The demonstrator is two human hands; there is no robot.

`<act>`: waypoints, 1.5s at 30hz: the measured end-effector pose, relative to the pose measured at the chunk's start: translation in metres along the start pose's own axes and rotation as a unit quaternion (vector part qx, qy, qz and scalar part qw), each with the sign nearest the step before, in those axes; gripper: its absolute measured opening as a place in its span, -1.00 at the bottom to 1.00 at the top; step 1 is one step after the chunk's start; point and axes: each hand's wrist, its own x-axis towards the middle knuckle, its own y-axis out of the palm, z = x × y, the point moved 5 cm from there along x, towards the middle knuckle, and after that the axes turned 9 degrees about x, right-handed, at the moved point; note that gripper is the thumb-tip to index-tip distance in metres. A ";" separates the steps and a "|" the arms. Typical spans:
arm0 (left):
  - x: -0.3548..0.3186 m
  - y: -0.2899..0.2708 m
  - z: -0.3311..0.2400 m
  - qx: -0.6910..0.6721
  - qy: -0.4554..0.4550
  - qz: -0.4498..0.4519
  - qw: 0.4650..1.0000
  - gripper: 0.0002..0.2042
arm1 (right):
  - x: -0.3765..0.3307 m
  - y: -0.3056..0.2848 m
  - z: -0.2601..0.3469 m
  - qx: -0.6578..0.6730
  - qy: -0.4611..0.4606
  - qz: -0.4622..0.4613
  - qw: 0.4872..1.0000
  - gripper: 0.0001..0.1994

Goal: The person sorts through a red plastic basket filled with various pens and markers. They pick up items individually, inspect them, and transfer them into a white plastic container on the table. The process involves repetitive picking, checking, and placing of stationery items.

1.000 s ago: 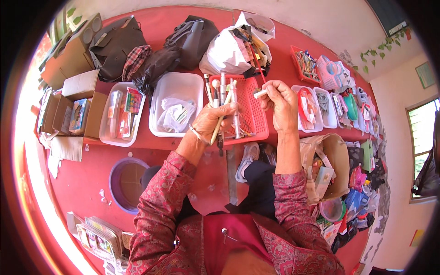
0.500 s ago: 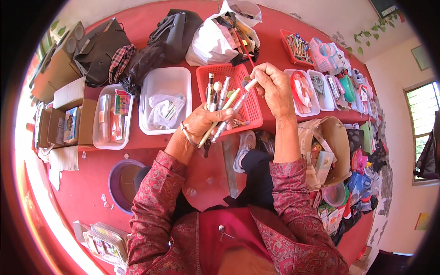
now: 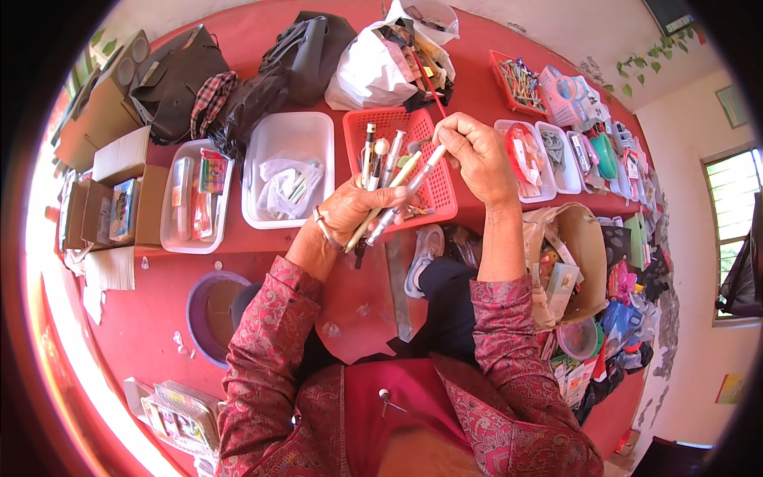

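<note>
My left hand (image 3: 357, 208) is closed around a bundle of pens and brushes (image 3: 371, 163), fanned above its thumb. A pale green stick-like pen (image 3: 404, 171) and a clear-barrelled pen (image 3: 387, 223) slant across the palm. My right hand (image 3: 477, 155) pinches the white upper end of this clear-barrelled pen, whose lower part rests against the left hand. Above my right fingertips rises a thin red stick (image 3: 429, 83); whether they hold it I cannot tell. Beneath the hands is a red perforated basket (image 3: 441, 187) with small items in it.
Left of the basket stand a white tub (image 3: 250, 187) with a plastic bag, another tub (image 3: 168, 215) and a cardboard box (image 3: 149, 195). Bags (image 3: 362, 75) line the back. At right are a pencil basket (image 3: 509, 87) and a paper bag (image 3: 588, 238); a purple basin (image 3: 199, 318) is lower left.
My right hand has come slightly lower, and more of the pen's white upper part shows between the hands. The left hand keeps its hold on the bundle.
</note>
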 end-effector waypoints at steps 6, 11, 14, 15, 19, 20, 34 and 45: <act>-0.002 0.001 -0.002 0.020 0.004 0.005 1.000 -0.78 | 0.000 0.000 0.002 -0.020 -0.004 0.004 1.000 -0.84; -0.001 0.003 0.000 0.046 0.001 -0.020 0.999 -0.70 | -0.001 0.001 0.006 -0.030 -0.010 0.024 0.999 -0.86; 0.000 0.001 -0.002 0.098 -0.007 -0.020 0.995 -0.72 | -0.003 0.002 0.003 0.116 0.054 0.000 0.992 -0.91; -0.001 0.000 -0.003 0.112 -0.010 -0.020 0.993 -0.73 | -0.003 0.002 0.003 0.139 0.070 -0.015 0.988 -0.91; 0.000 0.003 -0.005 0.102 0.022 -0.061 0.993 -0.82 | -0.002 0.001 -0.002 0.182 0.102 -0.034 0.977 -0.86; 0.000 0.002 -0.006 0.101 0.021 -0.072 0.992 -0.81 | -0.002 0.002 -0.004 0.182 0.102 -0.030 0.977 -0.86; -0.008 -0.054 -0.029 0.049 0.041 -0.225 0.972 -0.79 | 0.009 -0.025 -0.108 0.106 0.211 -0.071 0.969 -0.89; 0.005 -0.059 -0.015 -0.080 0.037 -0.197 0.976 -0.77 | -0.008 -0.011 -0.252 -0.018 0.395 0.021 0.918 -0.85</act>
